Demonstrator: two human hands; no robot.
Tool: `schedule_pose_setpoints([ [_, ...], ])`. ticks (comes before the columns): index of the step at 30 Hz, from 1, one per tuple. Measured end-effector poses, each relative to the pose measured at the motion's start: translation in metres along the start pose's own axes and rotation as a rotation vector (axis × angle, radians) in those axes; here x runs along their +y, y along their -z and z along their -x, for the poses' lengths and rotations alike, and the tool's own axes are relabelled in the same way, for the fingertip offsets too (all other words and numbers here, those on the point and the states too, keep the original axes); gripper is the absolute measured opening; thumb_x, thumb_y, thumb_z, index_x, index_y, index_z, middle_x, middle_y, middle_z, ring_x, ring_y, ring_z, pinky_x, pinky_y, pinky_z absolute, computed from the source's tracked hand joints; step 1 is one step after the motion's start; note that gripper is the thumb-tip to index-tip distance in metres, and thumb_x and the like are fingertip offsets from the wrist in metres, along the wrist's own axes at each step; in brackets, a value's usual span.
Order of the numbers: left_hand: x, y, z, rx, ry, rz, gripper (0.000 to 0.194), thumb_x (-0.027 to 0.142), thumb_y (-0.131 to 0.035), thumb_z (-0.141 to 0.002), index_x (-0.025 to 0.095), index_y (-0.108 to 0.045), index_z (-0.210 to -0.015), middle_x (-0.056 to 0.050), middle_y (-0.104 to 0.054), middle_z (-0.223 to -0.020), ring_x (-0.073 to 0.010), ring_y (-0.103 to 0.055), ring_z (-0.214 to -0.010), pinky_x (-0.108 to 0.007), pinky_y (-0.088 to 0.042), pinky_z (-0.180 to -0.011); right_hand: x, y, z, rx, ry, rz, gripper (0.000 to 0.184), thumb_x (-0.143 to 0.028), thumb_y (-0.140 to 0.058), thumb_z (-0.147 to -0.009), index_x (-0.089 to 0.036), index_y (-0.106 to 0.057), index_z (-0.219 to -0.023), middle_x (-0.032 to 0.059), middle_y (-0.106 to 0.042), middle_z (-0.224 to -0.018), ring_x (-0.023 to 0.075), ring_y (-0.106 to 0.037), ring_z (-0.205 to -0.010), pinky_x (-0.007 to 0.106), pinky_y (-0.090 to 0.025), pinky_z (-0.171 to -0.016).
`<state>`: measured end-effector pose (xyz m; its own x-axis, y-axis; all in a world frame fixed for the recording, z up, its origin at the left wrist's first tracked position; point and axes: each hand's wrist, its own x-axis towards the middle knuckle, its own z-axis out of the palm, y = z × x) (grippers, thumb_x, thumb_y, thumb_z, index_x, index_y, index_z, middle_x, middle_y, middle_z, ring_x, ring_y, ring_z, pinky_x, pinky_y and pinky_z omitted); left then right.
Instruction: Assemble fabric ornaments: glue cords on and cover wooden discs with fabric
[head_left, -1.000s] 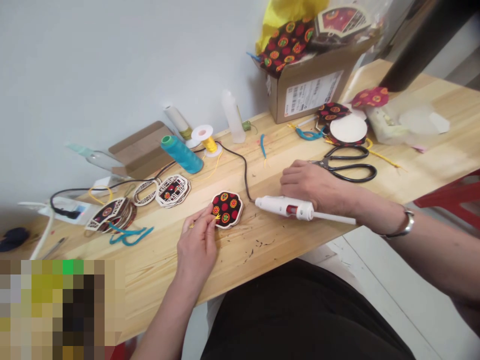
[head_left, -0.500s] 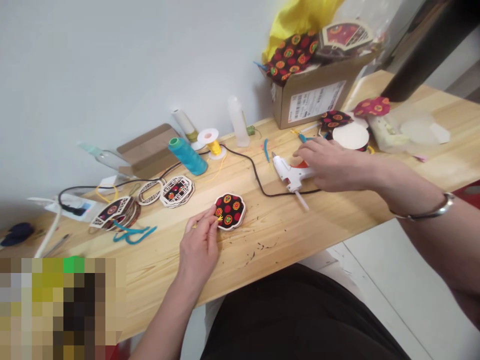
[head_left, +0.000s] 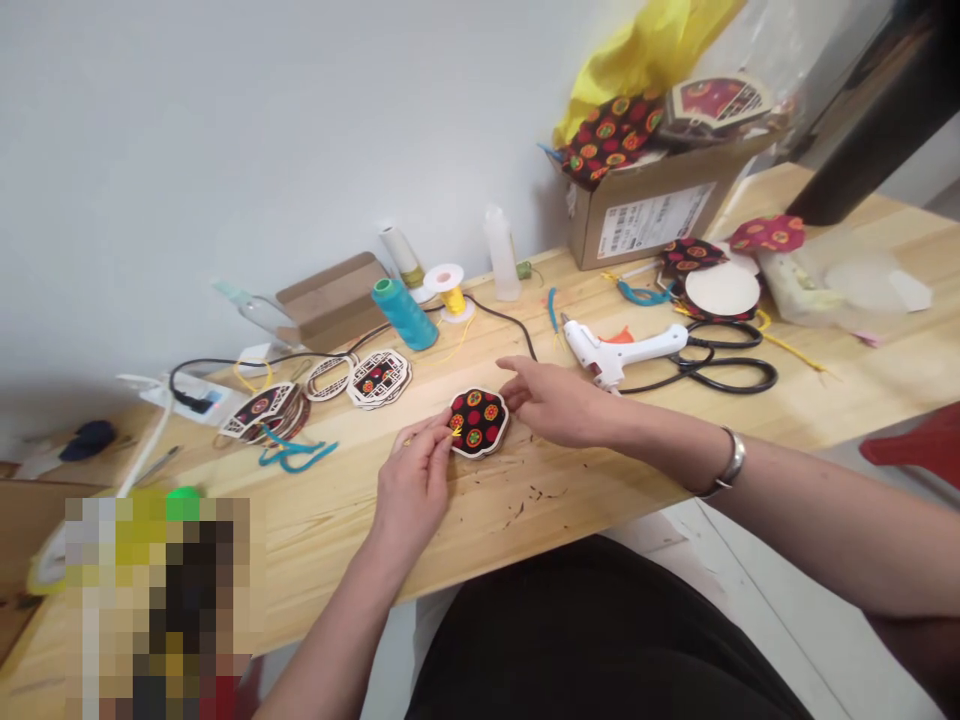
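Pinching the left edge of a flower-shaped cloth piece with a wooden rim (head_left: 480, 422) in the left hand (head_left: 414, 472), close to a tuft of yellow string (head_left: 456, 432), down at the bench (head_left: 322, 545). Spreading the fingers of the right hand (head_left: 553, 402) a little, just beside the right edge of the piece; cannot tell if touching it. See a white hot glue gun (head_left: 637, 350) past the right hand, black-handled scissors (head_left: 739, 378) partly behind its grip, and a blue thread cone (head_left: 406, 317) farther back.
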<state>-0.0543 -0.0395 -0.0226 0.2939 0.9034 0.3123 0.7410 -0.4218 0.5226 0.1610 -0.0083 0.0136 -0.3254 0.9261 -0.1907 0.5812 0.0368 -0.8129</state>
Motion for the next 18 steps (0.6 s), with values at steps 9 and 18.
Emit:
schedule_pose_setpoints([
  [9, -0.007, 0.012, -0.007, -0.142, 0.158, 0.159, 0.023, 0.035, -0.046, -0.091, 0.021, -0.064, -0.089, -0.008, -0.066, -0.121, -0.0226, -0.06, -0.11, -0.039, -0.044, -0.096, 0.015, -0.017, 0.01, 0.012, -0.03, -0.357, 0.075, -0.005, -0.047, -0.075, -0.01, -0.023, -0.146, 0.0128, -0.065, -0.122, 0.0231, -0.061, -0.112, 0.039, -0.047, -0.096],
  [18, -0.007, 0.017, -0.014, -0.202, 0.296, 0.378, 0.03, 0.044, -0.051, -0.088, 0.018, -0.066, -0.091, -0.011, -0.064, -0.125, -0.0258, -0.059, -0.113, -0.04, -0.043, -0.097, 0.008, -0.014, 0.021, -0.001, -0.234, -0.572, 0.082, -0.015, -0.057, -0.075, -0.008, -0.021, -0.148, 0.0124, -0.064, -0.124, 0.0253, -0.058, -0.115, 0.043, -0.044, -0.102],
])
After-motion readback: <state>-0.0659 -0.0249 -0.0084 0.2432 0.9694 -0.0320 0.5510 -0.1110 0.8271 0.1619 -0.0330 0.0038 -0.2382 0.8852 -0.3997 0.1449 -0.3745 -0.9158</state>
